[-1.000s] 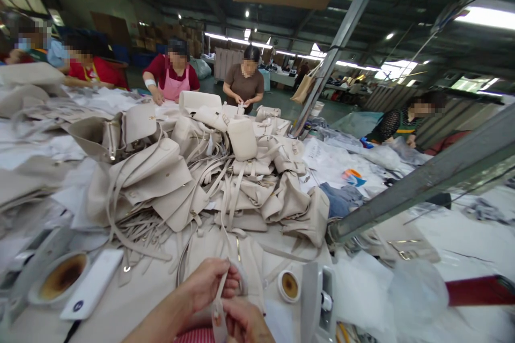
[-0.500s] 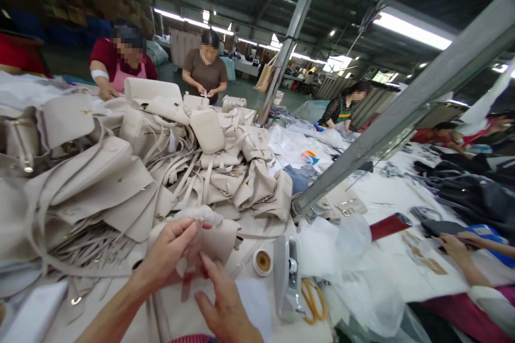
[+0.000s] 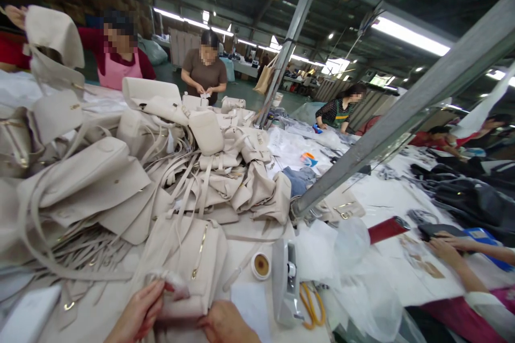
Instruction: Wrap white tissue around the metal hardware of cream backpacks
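Observation:
A beige handbag with a gold zipper lies in front of me, its straps reaching back toward the pile. My left hand is closed around a crumpled whitish wad, perhaps cloth, at the bag's lower left. At the lower right corner, my right hand has its fingers curled onto the bag's bottom edge; some of its fingertips are hidden. Right of the bag are a small white tub with brown contents, a grey-white tape dispenser and yellow-handled scissors.
Beige bags and straps are heaped ahead and to the left. A slanted metal post crosses the right side. Clear plastic bags and a red roll lie to the right. A co-worker's hands work at far right; other people stand across the table.
Both hands have come down and closer to me. The handbag now lies with its zipper side showing. At far left, a co-worker has raised a beige bag.

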Available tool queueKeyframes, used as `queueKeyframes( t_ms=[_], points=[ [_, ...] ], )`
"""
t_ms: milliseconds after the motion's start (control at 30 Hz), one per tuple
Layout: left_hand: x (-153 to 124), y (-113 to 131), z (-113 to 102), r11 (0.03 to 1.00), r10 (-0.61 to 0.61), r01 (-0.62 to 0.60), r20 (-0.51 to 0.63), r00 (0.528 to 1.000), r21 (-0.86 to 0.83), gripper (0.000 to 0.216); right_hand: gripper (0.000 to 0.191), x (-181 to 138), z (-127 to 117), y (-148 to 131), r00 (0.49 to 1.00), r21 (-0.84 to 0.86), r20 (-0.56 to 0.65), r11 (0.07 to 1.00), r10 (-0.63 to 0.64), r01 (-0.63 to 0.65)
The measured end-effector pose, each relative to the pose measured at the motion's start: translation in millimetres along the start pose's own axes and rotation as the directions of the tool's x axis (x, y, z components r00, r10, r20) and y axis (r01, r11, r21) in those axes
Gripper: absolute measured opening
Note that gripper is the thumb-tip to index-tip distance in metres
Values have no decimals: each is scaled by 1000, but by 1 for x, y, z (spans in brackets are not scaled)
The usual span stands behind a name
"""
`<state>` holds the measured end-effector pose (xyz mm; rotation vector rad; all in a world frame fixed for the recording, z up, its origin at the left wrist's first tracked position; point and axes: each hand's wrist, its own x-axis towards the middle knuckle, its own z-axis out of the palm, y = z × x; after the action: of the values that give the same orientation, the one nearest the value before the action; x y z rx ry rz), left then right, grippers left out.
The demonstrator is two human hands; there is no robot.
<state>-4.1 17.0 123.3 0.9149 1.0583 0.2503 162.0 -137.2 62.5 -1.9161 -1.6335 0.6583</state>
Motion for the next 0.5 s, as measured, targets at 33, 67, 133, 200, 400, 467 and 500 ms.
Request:
queueKeyframes(
  t_ms=[33, 67, 133, 200, 400, 467, 500],
  points=[
    [4, -9, -1, 999, 6, -6, -10, 1000, 34, 67, 30, -7, -5, 8, 999, -30, -15, 999, 31, -31],
    [9, -16, 0, 998, 13, -12, -15, 1000, 69, 70, 30, -13, -12, 17, 997, -62, -45, 995, 69, -72],
    [17, -27, 3, 991, 27, -27, 0, 1000, 130, 72, 35, -23, -31, 35, 964, -149, -165, 961, 206, -231],
    [21, -32, 8, 986, 44, -47, 22, 999, 159, 71, 41, -27, -50, 49, 884, -251, -267, 858, 383, -448],
    [20, -28, 12, 981, 42, -51, 47, 998, 189, 67, 48, -13, -65, 72, 723, -444, -199, 597, 661, -668],
    [20, -31, 10, 976, 54, -63, 47, 997, 208, 67, 47, -8, -65, 75, 715, -446, -205, 587, 668, -676],
    [21, -32, 9, 974, 57, -64, 39, 998, 216, 67, 44, -7, -67, 76, 715, -448, -206, 585, 668, -676]
  ],
)
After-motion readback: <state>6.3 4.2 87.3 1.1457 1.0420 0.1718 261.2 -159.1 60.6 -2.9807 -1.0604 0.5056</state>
